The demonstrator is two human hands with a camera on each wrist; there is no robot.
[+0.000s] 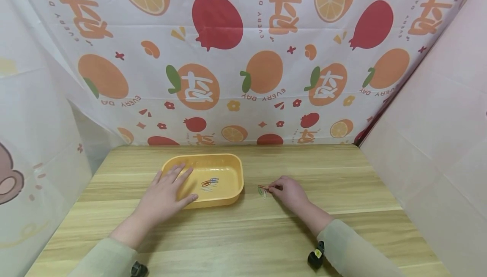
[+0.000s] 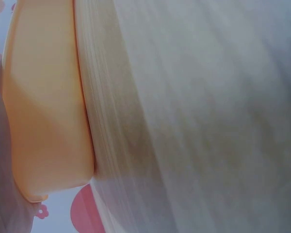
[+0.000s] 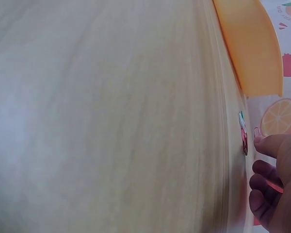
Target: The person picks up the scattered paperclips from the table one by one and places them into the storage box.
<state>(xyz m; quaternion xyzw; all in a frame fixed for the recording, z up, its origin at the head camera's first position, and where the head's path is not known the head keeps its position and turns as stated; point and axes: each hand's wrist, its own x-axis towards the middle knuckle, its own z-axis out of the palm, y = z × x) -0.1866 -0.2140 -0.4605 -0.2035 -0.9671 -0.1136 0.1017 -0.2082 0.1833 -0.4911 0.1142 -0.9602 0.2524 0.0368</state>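
A yellow plastic tray (image 1: pixel 224 202) stands on the table with several paper clips (image 1: pixel 206 183) in it, reddish-brown, blue and white. My left hand (image 1: pixel 163 194) lies over the tray's left end, fingers spread and fairly straight, thumb across the front rim. Right of the tray, my right hand (image 1: pixel 291 194) pinches a reddish paper clip (image 3: pixel 256 131) between thumb and finger. Close by its fingertips lie a green paper clip (image 1: pixel 260 190) and a white paper clip (image 1: pixel 265 194) on the table. In the left wrist view the tray's outer wall (image 2: pixel 48 107) shows, with little of the hand.
The wooden table (image 1: pixel 243 243) carries the tray. A fruit-printed cloth (image 1: pixel 236 82) hangs behind its far edge, and pale cloths stand on the left (image 1: pixel 38 99) and right (image 1: pixel 437 112).
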